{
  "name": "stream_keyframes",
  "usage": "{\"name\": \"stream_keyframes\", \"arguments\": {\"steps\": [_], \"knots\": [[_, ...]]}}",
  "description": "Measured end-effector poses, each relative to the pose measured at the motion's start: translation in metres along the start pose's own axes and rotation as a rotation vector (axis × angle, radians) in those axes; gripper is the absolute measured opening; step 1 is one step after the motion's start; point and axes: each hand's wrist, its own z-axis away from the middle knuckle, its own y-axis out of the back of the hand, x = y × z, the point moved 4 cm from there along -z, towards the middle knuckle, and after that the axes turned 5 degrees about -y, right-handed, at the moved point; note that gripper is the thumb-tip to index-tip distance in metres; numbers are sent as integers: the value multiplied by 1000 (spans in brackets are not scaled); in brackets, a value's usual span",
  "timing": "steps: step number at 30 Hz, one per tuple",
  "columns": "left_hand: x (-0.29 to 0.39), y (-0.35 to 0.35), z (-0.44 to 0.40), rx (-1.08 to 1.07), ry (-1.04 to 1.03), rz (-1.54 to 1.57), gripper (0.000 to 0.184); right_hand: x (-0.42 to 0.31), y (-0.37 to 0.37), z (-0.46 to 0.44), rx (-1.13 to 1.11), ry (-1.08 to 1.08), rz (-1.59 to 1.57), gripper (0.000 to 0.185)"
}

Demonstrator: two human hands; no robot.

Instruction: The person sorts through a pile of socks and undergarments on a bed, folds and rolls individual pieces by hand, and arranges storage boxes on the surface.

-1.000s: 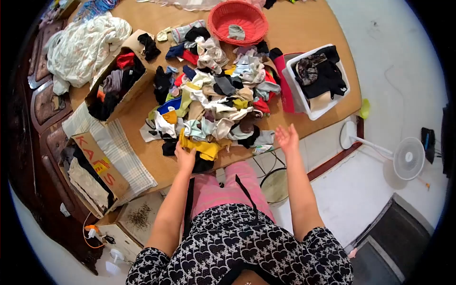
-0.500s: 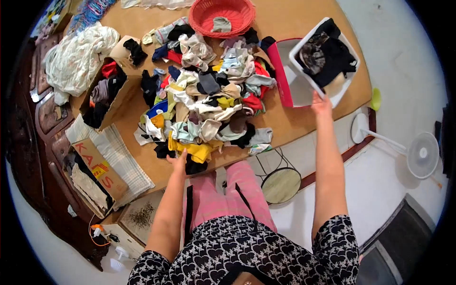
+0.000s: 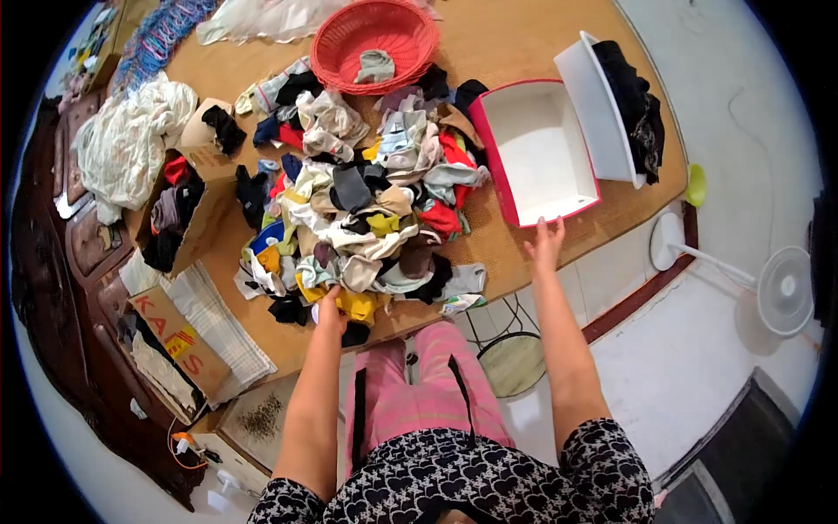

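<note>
My left hand [image 3: 328, 313] is at the front edge of a heap of mixed socks and small cloths [image 3: 358, 196], its fingers closed on a yellow cloth [image 3: 356, 306] and partly hidden by it. My right hand [image 3: 546, 247] has its fingers apart at the near rim of a pink box [image 3: 499, 166] with a white inside. No clothes show in that box. Against its right side leans a white bin [image 3: 598, 113], tipped over with its opening facing right. Black clothing [image 3: 642, 118] fills the bin's mouth.
A red basket [image 3: 327, 52] with a grey cloth stands behind the heap. Cardboard boxes [image 3: 205, 214] [image 3: 179, 336] of clothes and a white cloth bundle [image 3: 131, 140] lie left. A round stool [image 3: 512, 362] and a fan [image 3: 784, 291] stand beyond the table's front edge.
The white bin has gone from over the pink box to its right side, tipping further over. My right hand has left the bin and moved to the pink box's near rim. My left hand stays by the yellow cloth.
</note>
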Motion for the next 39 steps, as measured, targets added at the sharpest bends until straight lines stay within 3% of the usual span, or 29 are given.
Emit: {"name": "stream_keyframes", "arguments": {"steps": [2, 6, 9, 11, 13, 14, 16, 20, 24, 27, 29, 30, 31, 33, 34, 37, 39], "knots": [[-7, -4, -8, -64, -2, 54, 47, -1, -19, 13, -65, -15, -78, 85], [-16, -26, -10, 77, -5, -52, 43, -22, -47, 33, 31, -16, -45, 88], [-35, -21, -51, 17, 85, -290, 40, 9, -48, 10, 202, -54, -245, 83], [-44, -24, -76, -30, 60, -285, 40, 42, -38, -2, 218, 13, -207, 76], [-56, -19, -101, -100, 9, -286, 41, 66, -29, 1, 188, 374, 416, 67], [-63, -14, -114, -95, 23, -288, 40, 82, -23, 10, 179, 372, 424, 67], [-73, -7, -129, -52, 23, -306, 39, 112, -34, 31, 62, 690, 1482, 65], [-53, -18, -115, -31, 61, -469, 44, 138, -37, 26, 179, 974, 1420, 68], [-68, -12, -140, -42, 100, -367, 44, 144, -33, 24, 192, 974, 1442, 68], [-72, -13, -151, -78, 5, -362, 44, 142, -38, 21, 208, 1036, 1411, 68], [-67, -8, -139, 74, 58, -405, 45, 143, -39, 21, 210, 1007, 1417, 68], [-73, -7, -146, -53, 52, -291, 48, 144, -40, 21, 195, 1016, 1423, 68], [-78, -5, -148, -43, 62, -278, 48, 144, -40, 22, 202, 1008, 1414, 67], [-81, -4, -156, 76, -99, -375, 51, 143, -41, 20, 189, 1019, 1417, 66], [-78, -5, -153, 165, -83, -494, 52, 146, -39, 18, 202, 1007, 1424, 66], [-71, 1, -144, 175, -96, -407, 53, 149, -38, 17, 180, 1014, 1417, 66], [-71, -7, -131, 369, -99, -521, 63, 151, -36, 19, 171, 1016, 1410, 65]]}}
